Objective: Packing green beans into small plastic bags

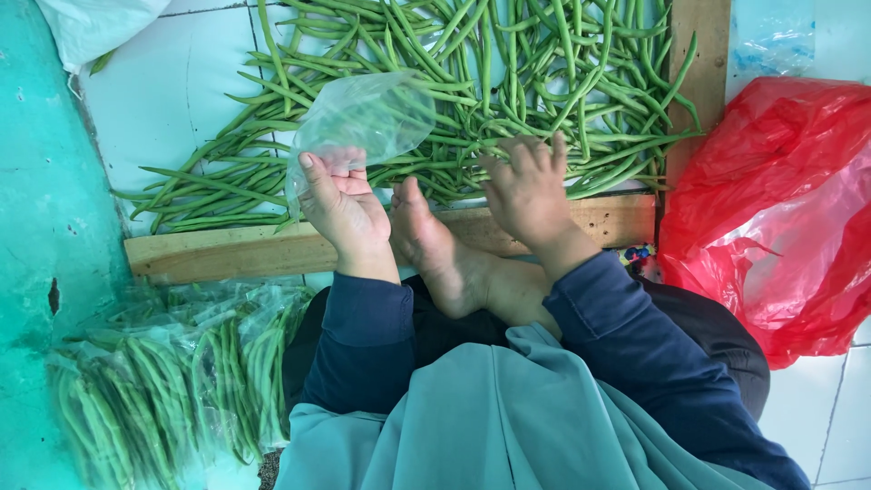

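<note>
Green beans [508, 82], loose, heaped across upper middle of frame on white tiled floor [163, 100], hemmed by a wooden plank [227, 252] along the near edge.

Nearest, lower left: packed bags of beans [172, 381], clear plastic, stacked beside the teal wall [45, 227]. Lower centre: person's lap, dark blue sleeves, one bare foot [435, 245] resting over the plank.

Left hand [345, 209], centre-left, fingers curled, pinching the mouth of an empty clear plastic bag [363, 122] that billows up over the heap. Right hand [528, 186], centre-right, fingers spread and pressed down on the near edge of the heap, touching beans; whether any are gathered under the palm cannot be told.

Judgement: beans light, firm but snappable, smooth; best taken as a small aligned bundle around the middle. Bag flimsy, slippery; hold at the rim.

Right of frame: crumpled red plastic bag [771, 218].
</note>
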